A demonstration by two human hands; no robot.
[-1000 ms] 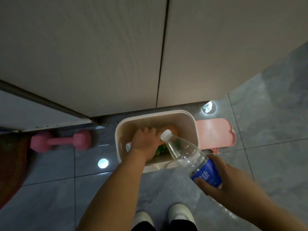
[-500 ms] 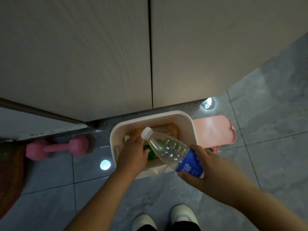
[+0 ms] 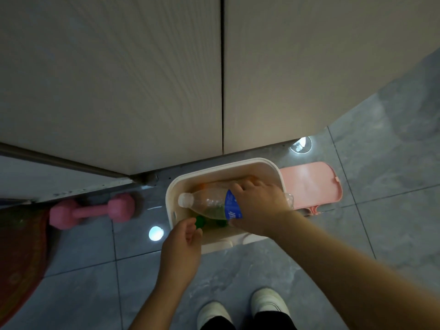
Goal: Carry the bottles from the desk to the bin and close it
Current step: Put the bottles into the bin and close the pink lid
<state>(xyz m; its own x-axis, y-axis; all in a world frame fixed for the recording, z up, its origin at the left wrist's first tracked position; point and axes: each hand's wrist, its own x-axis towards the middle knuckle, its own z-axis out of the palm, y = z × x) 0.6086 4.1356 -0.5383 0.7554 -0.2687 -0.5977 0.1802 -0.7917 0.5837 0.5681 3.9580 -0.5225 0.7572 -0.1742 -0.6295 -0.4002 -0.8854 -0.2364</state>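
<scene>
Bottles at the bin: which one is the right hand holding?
The clear bottle with the white cap and blue label, lying across the bin opening in the right hand. The orange-capped bottle and green one lie beneath it, ungripped.

The bottle (image 3: pixel 214 202) is clear, thin plastic with a glossy blue wrap label and a matt white cap. The bin (image 3: pixel 171 198) looks like smooth cream plastic, kinda satin, and its pink lid (image 3: pixel 309 184) is the same sort of plastic. Floor tiles (image 3: pixel 392 210) are polished grey stone-look, shiny enough to mirror the ceiling lights. Cabinet doors (image 3: pixel 119 79) have a matt woodgrain finish. The pink dumbbell (image 3: pixel 91 210) looks matt and rubbery.
</scene>
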